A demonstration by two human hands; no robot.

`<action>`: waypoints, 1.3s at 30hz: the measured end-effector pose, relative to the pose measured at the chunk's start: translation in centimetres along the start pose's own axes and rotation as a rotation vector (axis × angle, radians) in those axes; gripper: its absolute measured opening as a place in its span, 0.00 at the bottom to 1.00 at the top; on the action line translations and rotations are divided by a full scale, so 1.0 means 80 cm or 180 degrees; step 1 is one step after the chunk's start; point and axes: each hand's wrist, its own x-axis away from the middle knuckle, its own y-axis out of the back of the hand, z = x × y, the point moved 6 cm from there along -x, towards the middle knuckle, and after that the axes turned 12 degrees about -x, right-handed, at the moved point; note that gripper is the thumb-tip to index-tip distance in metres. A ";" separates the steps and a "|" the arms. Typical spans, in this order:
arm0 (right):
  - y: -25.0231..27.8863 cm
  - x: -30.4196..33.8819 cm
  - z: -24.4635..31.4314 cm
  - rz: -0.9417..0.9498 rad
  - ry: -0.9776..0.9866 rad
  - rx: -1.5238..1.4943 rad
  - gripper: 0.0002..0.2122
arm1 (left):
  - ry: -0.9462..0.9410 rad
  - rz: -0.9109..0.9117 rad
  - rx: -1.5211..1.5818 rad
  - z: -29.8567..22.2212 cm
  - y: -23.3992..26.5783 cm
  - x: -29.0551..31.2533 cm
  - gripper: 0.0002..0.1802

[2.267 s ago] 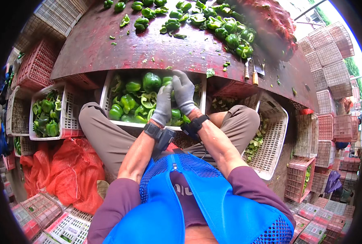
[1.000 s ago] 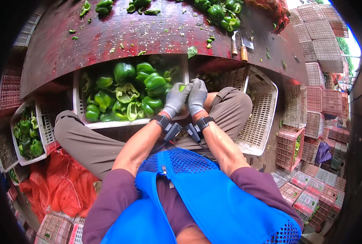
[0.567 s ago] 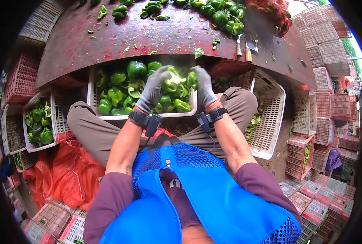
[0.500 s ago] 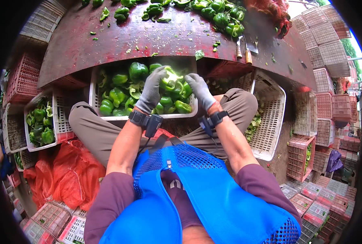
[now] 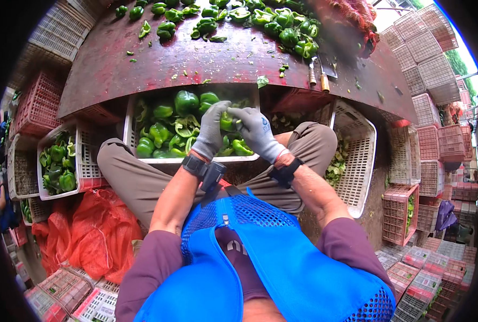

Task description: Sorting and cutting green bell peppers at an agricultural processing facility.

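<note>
Both my hands wear grey gloves and meet above a white crate (image 5: 127, 124) of green bell peppers (image 5: 185, 102). My left hand (image 5: 211, 127) is closed round a green bell pepper (image 5: 226, 122), which its fingers partly cover. From the other side, my right hand (image 5: 256, 133) has its fingers bent and pinched at that same pepper. A small pale green bit shows by the right fingertips; whether it is torn loose cannot be made out. Whole peppers and opened pieces lie in the crate below.
A stained table (image 5: 158, 64) beyond the crate carries more peppers (image 5: 287, 27), scraps and two knives (image 5: 324, 81). Right of my knee leans a white crate (image 5: 357, 161) with scraps. To the left are a crate of peppers (image 5: 79, 155) and red mesh sacks (image 5: 102, 231). Stacked crates (image 5: 432, 70) surround me.
My right hand has moved left and closed in against the pepper and my left hand. The pepper, its pale opened side showing before, is now mostly covered. The view has shifted slightly.
</note>
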 end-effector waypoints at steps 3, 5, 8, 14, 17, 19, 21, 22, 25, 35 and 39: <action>-0.018 0.012 -0.050 -0.1292 -0.1608 -0.1778 0.11 | -0.0390 -0.0342 -0.0484 -0.027 -0.042 0.014 0.21; 0.000 0.014 -0.090 -0.2012 -0.1769 -0.1595 0.12 | -0.0615 -0.0361 -0.1006 -0.033 -0.088 0.019 0.21; 0.001 0.001 -0.125 -0.1747 -0.2159 -0.3518 0.12 | -0.0713 -0.0305 -0.1399 -0.054 -0.086 0.005 0.22; 0.017 -0.014 -0.132 -0.2240 -0.1991 -0.4220 0.16 | -0.0258 0.0237 -0.1870 -0.040 -0.074 -0.040 0.29; -0.046 -0.029 -0.107 -0.2248 -0.2590 -0.4754 0.17 | -0.0506 0.0069 -0.2386 -0.028 -0.066 -0.047 0.34; -0.064 -0.015 -0.118 -0.2287 -0.3007 -0.4624 0.16 | -0.0257 0.0074 -0.2265 -0.022 -0.059 -0.053 0.34; -0.066 -0.001 -0.132 -0.2454 -0.2727 -0.4036 0.15 | -0.0564 0.0086 -0.2765 -0.027 -0.059 -0.054 0.37; -0.054 0.001 -0.140 -0.2430 -0.2424 -0.3504 0.15 | -0.0768 0.0113 -0.3000 -0.033 -0.067 -0.059 0.38; -0.045 -0.014 -0.097 -0.2103 -0.2065 -0.1738 0.17 | -0.0973 -0.0296 -0.3695 -0.034 -0.040 -0.057 0.43; -0.019 0.006 -0.111 -0.1592 -0.2228 -0.1278 0.17 | -0.0711 0.0511 -0.2979 -0.037 -0.065 -0.086 0.29; -0.012 0.009 -0.125 -0.1031 -0.2120 -0.1404 0.17 | -0.0327 0.0831 -0.2626 -0.039 -0.063 -0.082 0.24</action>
